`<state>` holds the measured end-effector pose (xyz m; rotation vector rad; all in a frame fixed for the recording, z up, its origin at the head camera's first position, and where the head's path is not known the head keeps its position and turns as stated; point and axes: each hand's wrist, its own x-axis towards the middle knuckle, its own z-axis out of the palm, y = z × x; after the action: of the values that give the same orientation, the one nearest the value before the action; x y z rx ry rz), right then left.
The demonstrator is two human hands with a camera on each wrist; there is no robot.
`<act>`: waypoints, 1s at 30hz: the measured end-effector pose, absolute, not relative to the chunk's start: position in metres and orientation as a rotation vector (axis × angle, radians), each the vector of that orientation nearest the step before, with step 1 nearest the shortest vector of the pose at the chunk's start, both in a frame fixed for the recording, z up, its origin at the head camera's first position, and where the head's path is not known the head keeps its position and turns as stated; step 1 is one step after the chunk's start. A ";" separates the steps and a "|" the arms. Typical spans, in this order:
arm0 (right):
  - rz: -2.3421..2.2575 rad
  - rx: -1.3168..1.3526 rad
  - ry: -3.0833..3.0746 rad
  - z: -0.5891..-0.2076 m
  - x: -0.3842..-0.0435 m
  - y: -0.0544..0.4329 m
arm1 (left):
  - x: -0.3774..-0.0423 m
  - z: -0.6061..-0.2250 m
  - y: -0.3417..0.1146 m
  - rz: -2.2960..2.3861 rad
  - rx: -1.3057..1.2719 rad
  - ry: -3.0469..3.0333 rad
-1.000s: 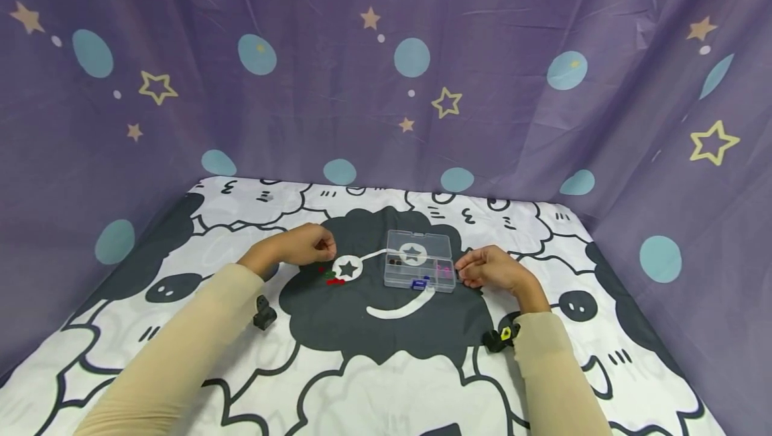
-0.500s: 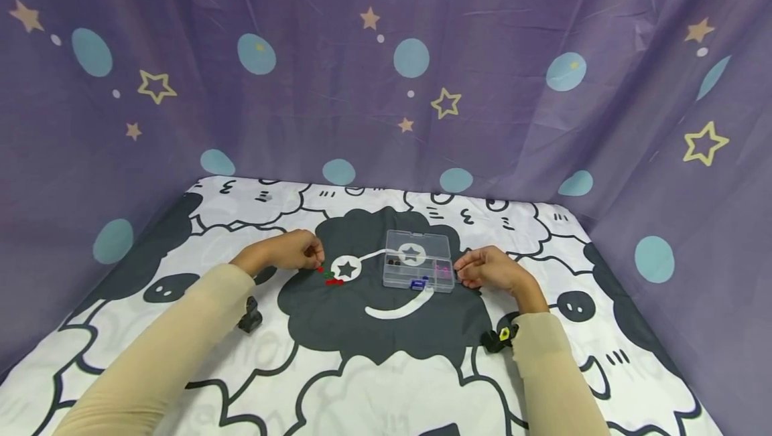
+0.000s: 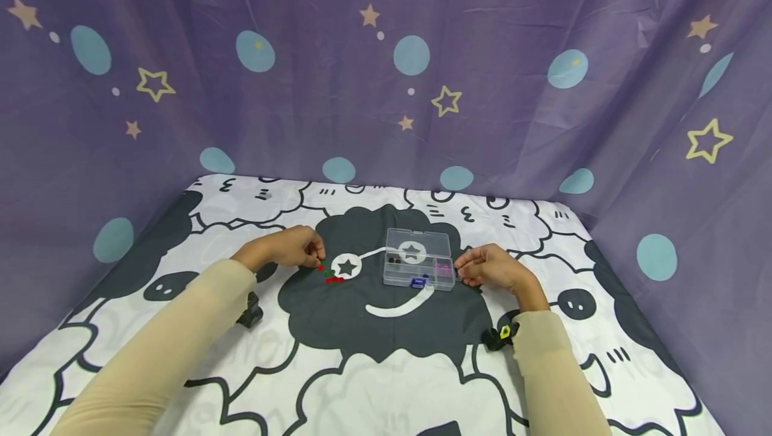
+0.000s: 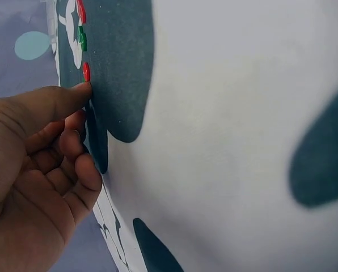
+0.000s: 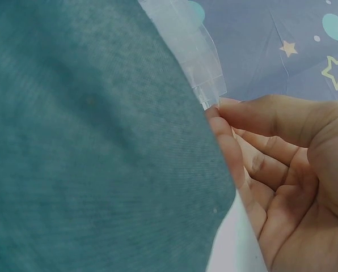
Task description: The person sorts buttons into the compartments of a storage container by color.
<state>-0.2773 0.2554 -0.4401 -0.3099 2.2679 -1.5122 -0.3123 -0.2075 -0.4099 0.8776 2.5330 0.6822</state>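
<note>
My left hand [image 3: 292, 248] reaches down at the left of the dark cloth patch, thumb and fingertips right at a small red disc [image 4: 86, 72] that looks like a button. Whether the fingers pinch it I cannot tell. Just beyond lie small green pieces [image 4: 82, 39] and more red pieces [image 3: 334, 280]. My right hand [image 3: 491, 267] pinches the right end of a clear plastic compartment box [image 3: 395, 280] between thumb and index finger. The box lies on the cloth with its lid [image 3: 431, 243] tipped back. Inside are dark pieces [image 3: 395, 260], pink pieces [image 3: 443, 268] and blue pieces [image 3: 419, 282].
A cartoon-print cloth [image 3: 386, 396] in white and dark grey covers the table. Behind and at both sides hangs a purple curtain [image 3: 338, 128] with stars and dots. Black wrist devices [image 3: 500, 337] sit below both forearms.
My left hand has moved a little left, then its fingertips have come down to the red disc. The right hand and the box have stayed in place.
</note>
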 end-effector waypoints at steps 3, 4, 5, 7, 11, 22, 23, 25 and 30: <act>-1.511 -0.324 2.266 -0.440 -0.277 0.256 | -0.314 -0.410 -0.207 0.674 0.876 2.535; -1.511 -0.328 2.263 -0.440 -0.277 0.257 | -0.314 -0.410 -0.206 0.669 0.872 2.535; -1.510 -0.337 2.262 -0.441 -0.278 0.257 | -0.314 -0.410 -0.206 0.659 0.869 2.537; -1.513 -0.333 2.259 -0.441 -0.278 0.257 | -0.315 -0.409 -0.205 0.639 0.854 2.541; -1.515 -0.334 2.261 -0.441 -0.278 0.257 | -0.315 -0.406 -0.203 0.612 0.826 2.533; -1.512 -0.324 2.262 -0.440 -0.277 0.256 | -0.314 -0.405 -0.207 0.614 0.794 2.528; -1.513 -0.325 2.261 -0.440 -0.277 0.256 | -0.314 -0.406 -0.207 0.618 0.798 2.525; -1.516 -0.322 2.257 -0.440 -0.277 0.256 | -0.314 -0.406 -0.207 0.627 0.799 2.521; -1.512 -0.313 2.265 -0.440 -0.277 0.255 | -0.314 -0.406 -0.207 0.671 0.788 2.514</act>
<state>-0.2768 0.2551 -0.4396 -0.3133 2.2645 -1.5118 -0.3136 -0.2075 -0.4058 0.7882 2.5138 0.6706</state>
